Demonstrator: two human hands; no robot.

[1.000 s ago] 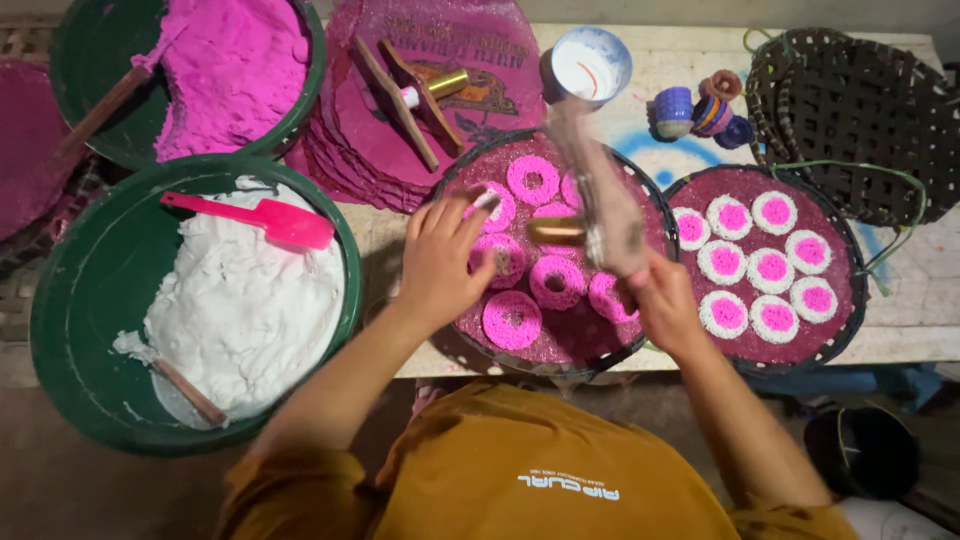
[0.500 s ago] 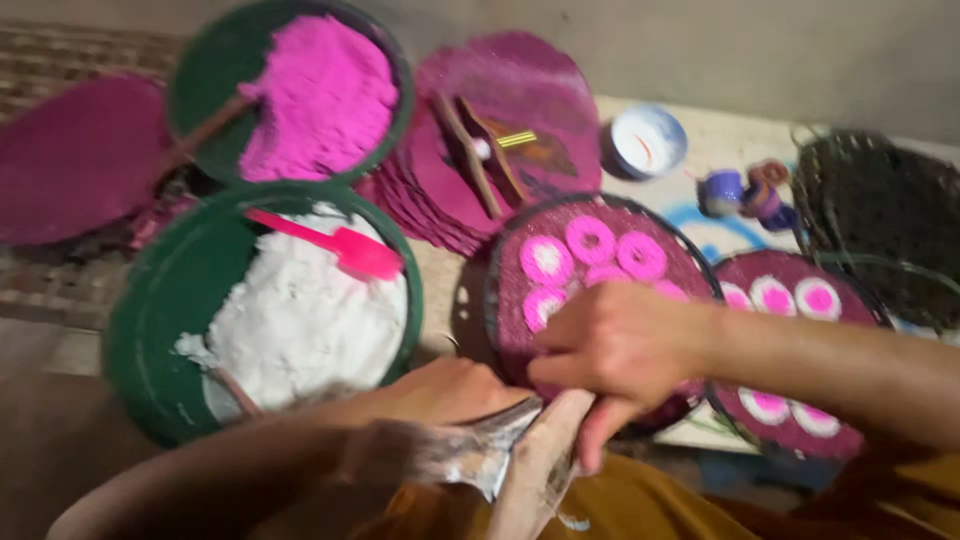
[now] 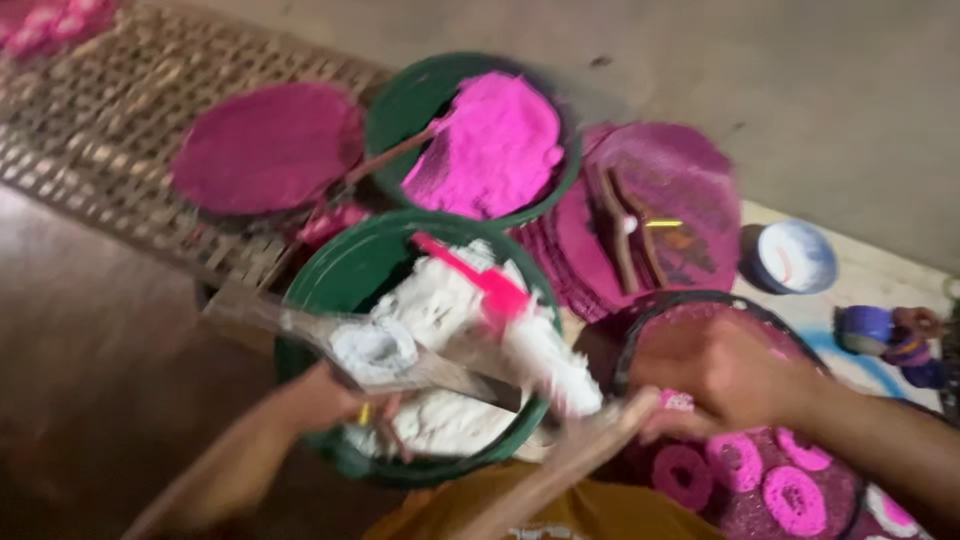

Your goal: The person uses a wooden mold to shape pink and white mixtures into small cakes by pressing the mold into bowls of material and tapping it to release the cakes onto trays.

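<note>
1. Far left there's a woven mat [image 3: 120,130] with a flat magenta disc [image 3: 265,147] lying on it.
2. The left hand [image 3: 335,392] is closed around a flat scraper blade [image 3: 400,360], held over the green basin of white powder [image 3: 330,275]; a small heap of white sits on the blade.
3. A pink scoop [image 3: 475,280] lies in that basin, and a second basin of pink powder [image 3: 490,140] is behind it.
4. The right hand [image 3: 725,370] is over the round tray of pink rings [image 3: 790,495]. It's blurry, so I can't tell what it's gripping.
</note>
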